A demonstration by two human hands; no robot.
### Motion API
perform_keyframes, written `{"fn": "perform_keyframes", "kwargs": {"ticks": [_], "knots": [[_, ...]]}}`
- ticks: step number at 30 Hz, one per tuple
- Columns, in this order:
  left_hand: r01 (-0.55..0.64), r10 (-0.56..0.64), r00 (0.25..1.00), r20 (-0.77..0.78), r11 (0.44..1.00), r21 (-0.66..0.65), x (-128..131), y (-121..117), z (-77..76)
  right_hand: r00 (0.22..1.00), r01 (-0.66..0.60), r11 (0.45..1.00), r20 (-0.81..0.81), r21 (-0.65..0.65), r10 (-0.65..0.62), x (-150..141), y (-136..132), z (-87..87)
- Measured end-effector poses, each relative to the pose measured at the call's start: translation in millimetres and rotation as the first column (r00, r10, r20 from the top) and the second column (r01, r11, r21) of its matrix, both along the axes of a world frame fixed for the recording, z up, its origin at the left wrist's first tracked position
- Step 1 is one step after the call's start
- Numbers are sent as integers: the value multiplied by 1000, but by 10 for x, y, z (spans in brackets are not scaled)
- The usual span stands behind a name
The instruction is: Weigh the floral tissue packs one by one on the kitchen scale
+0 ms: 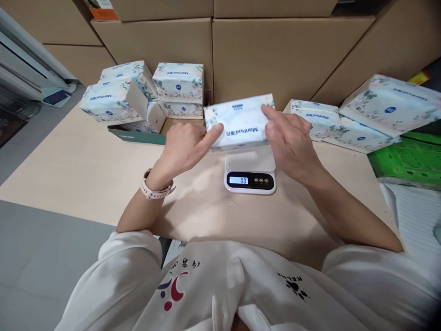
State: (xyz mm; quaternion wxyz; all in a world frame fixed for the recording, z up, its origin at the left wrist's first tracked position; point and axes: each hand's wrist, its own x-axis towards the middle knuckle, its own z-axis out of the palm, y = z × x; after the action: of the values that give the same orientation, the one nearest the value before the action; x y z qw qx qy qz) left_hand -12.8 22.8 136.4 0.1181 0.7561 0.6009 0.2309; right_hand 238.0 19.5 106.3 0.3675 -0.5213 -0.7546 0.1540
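Note:
A white tissue pack [241, 120] with blue lettering and a floral print is held up between both hands, above a small white digital kitchen scale [251, 161]. My left hand [189, 143] grips the pack's left end, thumb on the front face. At the right end, my right hand [291, 140] grips it with fingers along the side. The scale's lit display reads 0.0, and the pack covers the back of its platform. A pale watch band is on my left wrist.
Several matching packs [178, 82] sit in and on a green-edged open carton [138, 136] at the back left. More packs [389, 105] are stacked at the right, beside a green crate [409, 158]. Large cardboard boxes [275, 59] wall the back of the wooden table [86, 179].

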Motion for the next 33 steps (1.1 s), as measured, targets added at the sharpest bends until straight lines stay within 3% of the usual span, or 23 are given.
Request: {"fn": "perform_keyframes", "kwargs": {"ticks": [3,7,14,17,20,23,26,29,33], "knots": [[98,-94,994,55,992,-81,146,87,-206,998,55,997,6,-49,-55,200,-78,-205],[165,-154,980,125,983,-83,234,170,-412,997,77,990,34,-121,-74,350,-99,-392],[156,-139,981,137,980,-120,277,219,-466,995,101,979,8,-176,-101,447,-42,-513],[108,-63,965,255,980,-168,215,293,-506,980,169,979,-91,-118,-180,529,-41,-681],[94,45,840,541,969,-227,122,398,-665,892,293,953,-337,-82,-303,636,-17,-986],[103,235,572,786,930,-354,52,427,-897,778,293,929,-508,-226,-369,724,55,-1275],[129,414,363,835,865,-485,2,341,-1088,749,266,919,-538,-290,-387,762,128,-1397],[158,449,270,852,852,-499,-64,236,-1182,755,264,921,-534,-286,-382,765,149,-1385],[162,477,240,845,839,-520,-136,204,-1202,755,262,926,-539,-273,-373,765,135,-1370]]}}
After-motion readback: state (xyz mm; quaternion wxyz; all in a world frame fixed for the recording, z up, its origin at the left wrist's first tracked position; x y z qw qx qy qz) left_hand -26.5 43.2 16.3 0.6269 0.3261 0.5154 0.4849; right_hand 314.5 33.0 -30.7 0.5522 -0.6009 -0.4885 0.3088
